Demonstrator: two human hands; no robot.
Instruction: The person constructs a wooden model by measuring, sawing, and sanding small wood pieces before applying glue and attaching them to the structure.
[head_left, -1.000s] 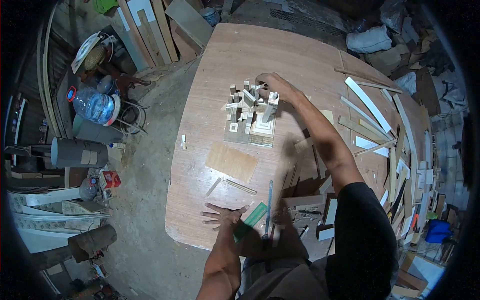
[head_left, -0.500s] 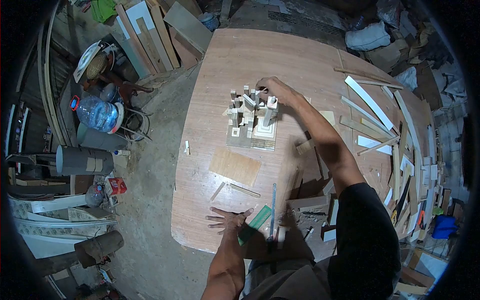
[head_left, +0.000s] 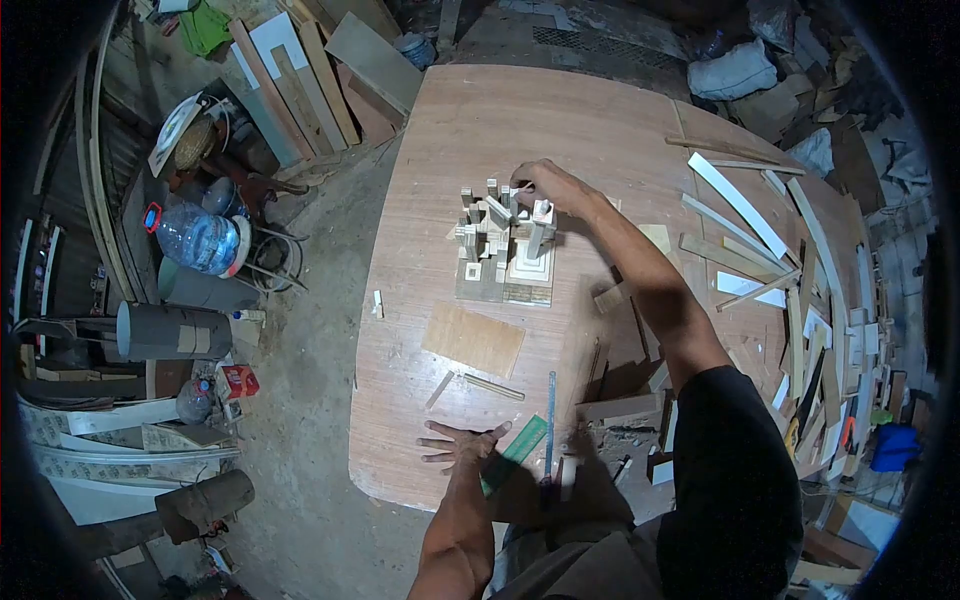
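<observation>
A small wooden model with several upright blocks and towers (head_left: pixel 502 240) stands on a square base near the middle of the table. At its back right edge is my right hand (head_left: pixel 545 188), fingers curled together around something small that I cannot make out. My left hand (head_left: pixel 463 444) lies with fingers spread on the table near the front edge. Beside it is a green ruler (head_left: pixel 517 452), and a blue-grey metal ruler (head_left: pixel 550 420) lies further right. A thin plywood rectangle (head_left: pixel 472 338) and narrow wood strips (head_left: pixel 494 387) lie between my left hand and the model.
Wood strips and white pieces (head_left: pixel 738 205) cover the right side of the wooden table (head_left: pixel 560 100). A small white piece (head_left: pixel 378 304) sits at the left edge. On the floor to the left are a large water bottle (head_left: pixel 200 238), a grey cylinder (head_left: pixel 170 330) and leaning boards (head_left: pixel 290 85).
The whole view has shifted slightly. My right hand stays at the back of the model and my left hand remains spread on the table.
</observation>
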